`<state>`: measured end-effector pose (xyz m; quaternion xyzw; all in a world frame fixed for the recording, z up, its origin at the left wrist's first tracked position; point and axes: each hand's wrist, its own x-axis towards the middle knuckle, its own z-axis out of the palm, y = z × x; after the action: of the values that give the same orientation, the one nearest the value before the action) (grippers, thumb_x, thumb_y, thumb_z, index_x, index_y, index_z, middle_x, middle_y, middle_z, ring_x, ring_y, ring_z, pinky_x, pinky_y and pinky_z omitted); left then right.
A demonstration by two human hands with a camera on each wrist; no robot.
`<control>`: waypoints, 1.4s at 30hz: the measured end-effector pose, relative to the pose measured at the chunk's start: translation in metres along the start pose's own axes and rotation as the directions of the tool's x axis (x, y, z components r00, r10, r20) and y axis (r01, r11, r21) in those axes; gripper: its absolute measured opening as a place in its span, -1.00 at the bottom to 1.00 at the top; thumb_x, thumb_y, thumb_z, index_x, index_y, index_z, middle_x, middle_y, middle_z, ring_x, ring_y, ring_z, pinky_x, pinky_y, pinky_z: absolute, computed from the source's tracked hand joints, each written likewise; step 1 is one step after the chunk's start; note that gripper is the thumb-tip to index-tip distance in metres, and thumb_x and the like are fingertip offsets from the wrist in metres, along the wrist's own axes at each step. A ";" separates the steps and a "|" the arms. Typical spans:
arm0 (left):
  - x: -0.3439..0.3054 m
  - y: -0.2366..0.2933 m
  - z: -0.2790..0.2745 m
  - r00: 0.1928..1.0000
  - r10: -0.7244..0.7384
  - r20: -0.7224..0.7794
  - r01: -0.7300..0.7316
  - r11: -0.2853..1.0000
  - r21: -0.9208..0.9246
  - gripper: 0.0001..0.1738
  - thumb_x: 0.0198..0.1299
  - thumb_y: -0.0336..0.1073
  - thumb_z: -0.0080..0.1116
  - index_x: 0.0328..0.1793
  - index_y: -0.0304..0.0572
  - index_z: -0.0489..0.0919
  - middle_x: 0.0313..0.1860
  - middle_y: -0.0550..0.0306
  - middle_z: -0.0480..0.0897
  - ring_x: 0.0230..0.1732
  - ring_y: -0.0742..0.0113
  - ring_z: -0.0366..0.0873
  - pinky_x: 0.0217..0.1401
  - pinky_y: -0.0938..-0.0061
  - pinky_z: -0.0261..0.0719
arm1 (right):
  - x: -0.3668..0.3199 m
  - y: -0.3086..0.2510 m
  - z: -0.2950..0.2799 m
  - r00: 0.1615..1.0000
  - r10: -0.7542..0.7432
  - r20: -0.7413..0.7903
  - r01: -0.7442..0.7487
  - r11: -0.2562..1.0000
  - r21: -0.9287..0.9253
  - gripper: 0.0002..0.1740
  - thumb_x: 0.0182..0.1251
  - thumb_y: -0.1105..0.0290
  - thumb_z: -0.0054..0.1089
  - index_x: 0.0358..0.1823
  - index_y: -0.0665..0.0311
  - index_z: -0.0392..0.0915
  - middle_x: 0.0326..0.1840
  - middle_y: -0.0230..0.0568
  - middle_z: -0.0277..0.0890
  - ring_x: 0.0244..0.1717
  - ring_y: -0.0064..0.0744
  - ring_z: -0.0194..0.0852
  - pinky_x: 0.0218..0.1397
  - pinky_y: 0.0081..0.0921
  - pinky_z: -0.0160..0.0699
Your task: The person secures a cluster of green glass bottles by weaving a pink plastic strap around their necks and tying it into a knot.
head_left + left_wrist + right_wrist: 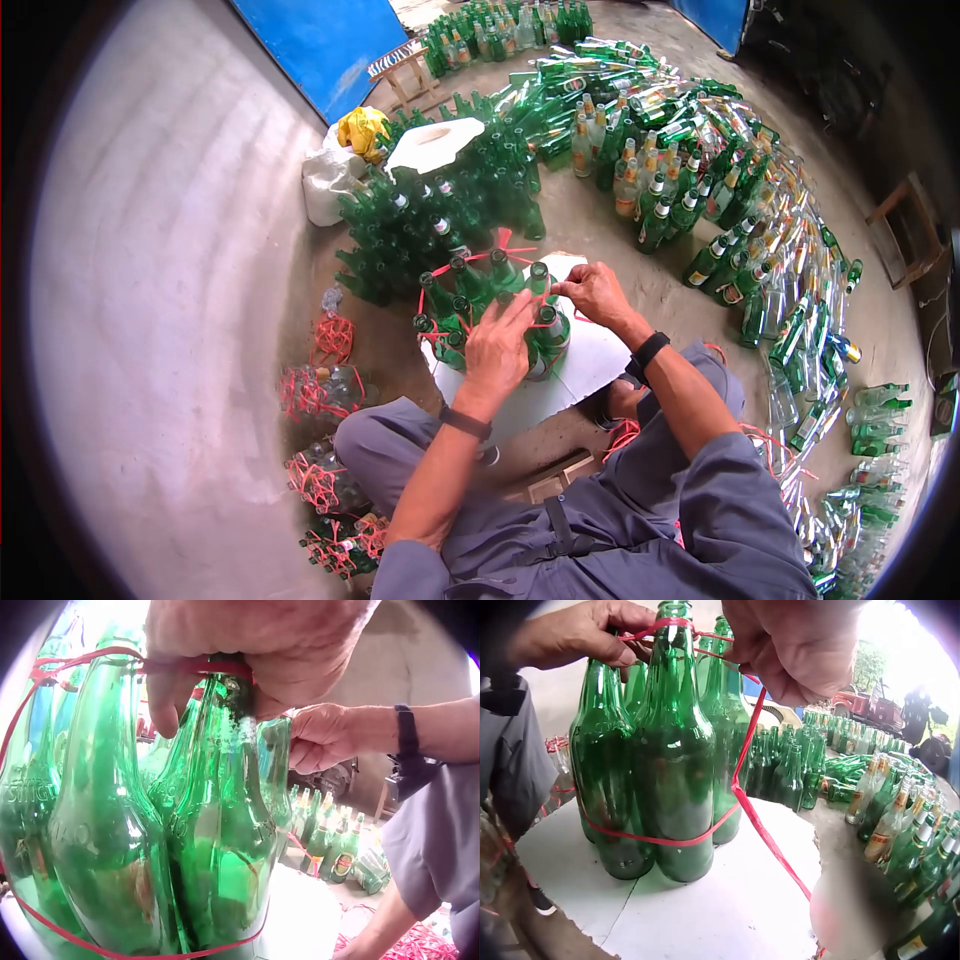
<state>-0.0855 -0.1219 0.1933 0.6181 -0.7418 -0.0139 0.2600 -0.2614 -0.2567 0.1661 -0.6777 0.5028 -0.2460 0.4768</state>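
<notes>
A bundle of green glass bottles (480, 290) stands upright on a white board (590, 360) between my knees. A red strap (765, 825) runs round the bottles' bellies and up to their necks. My left hand (497, 345) lies over the bottle tops and pinches the red strap (90, 656) against a neck. My right hand (595, 293) is just right of the bundle (667, 765), fingers curled on the strap near the necks. In the right wrist view the strap's loose end trails down across the board (705, 915).
Upright green bottles (430, 220) crowd the floor behind the bundle, and labelled bottles (660, 190) stretch to the right. Red-strapped bundles (320, 390) line the wall on my left. A white sack (330, 180), a blue panel (320, 40) and a wooden stool (905, 230) stand around.
</notes>
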 end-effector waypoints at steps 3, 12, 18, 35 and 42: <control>-0.003 0.002 -0.002 1.000 -0.017 0.012 0.018 0.999 -0.034 -0.37 0.12 -0.56 0.17 0.39 -0.04 0.61 0.44 0.13 0.59 0.37 -0.27 0.51 0.40 0.05 0.52 | 0.001 0.021 0.014 0.999 0.027 0.037 -0.027 1.000 0.005 -0.59 0.21 0.12 0.46 -0.43 0.43 0.73 -0.63 -0.08 0.53 -0.52 -0.35 0.53 -0.35 -0.24 0.52; -0.087 0.020 -0.032 0.921 -0.334 -0.201 0.282 0.927 -0.245 -0.23 0.15 -0.41 0.35 0.54 -0.26 0.40 0.60 -0.15 0.35 0.63 -0.11 0.24 0.65 0.06 0.15 | -0.004 0.041 0.033 0.989 0.068 0.135 -0.070 0.998 0.009 -0.46 0.48 0.05 0.25 -0.38 0.49 0.70 -0.71 -0.41 0.27 -0.66 -0.57 0.13 -0.58 -0.30 0.20; -0.113 -0.008 -0.007 0.644 -0.750 0.153 0.521 0.283 -0.805 -0.04 0.48 0.06 0.16 0.74 -0.29 -0.03 0.69 -0.21 0.13 0.69 -0.13 0.06 0.65 0.10 0.12 | -0.007 0.038 0.028 0.961 0.037 0.274 -0.038 0.999 -0.003 -0.35 0.60 0.05 0.11 -0.64 0.35 0.31 -0.73 -0.41 0.18 -0.71 -0.57 0.08 -0.63 -0.35 0.14; -0.083 -0.087 0.002 0.712 -0.616 0.336 0.575 0.238 -0.783 0.02 0.44 0.37 0.04 0.80 0.08 -0.10 0.62 0.00 0.24 0.54 -0.02 0.31 0.38 -0.01 0.47 | -0.047 0.036 0.056 0.863 -0.184 0.471 0.381 0.849 -0.367 -0.54 0.33 0.48 0.02 0.24 0.13 0.62 -0.62 -0.07 0.52 -0.52 -0.16 0.65 -0.36 -0.26 0.63; -0.071 -0.098 0.002 0.510 -0.760 0.402 0.725 0.128 -0.677 -0.28 0.43 0.14 0.17 0.50 -0.23 0.46 0.41 -0.02 0.53 0.42 0.13 0.46 0.26 0.14 0.58 | -0.064 0.019 0.061 0.845 -0.204 0.495 0.363 0.898 -0.250 -0.67 0.31 0.53 0.02 0.11 0.29 0.51 -0.40 0.13 0.50 -0.36 0.12 0.58 -0.28 -0.06 0.57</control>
<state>0.0102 -0.0797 0.1322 0.7173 -0.2399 -0.4510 0.4739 -0.2438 -0.1747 0.1323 -0.8547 0.3034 -0.0599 0.4170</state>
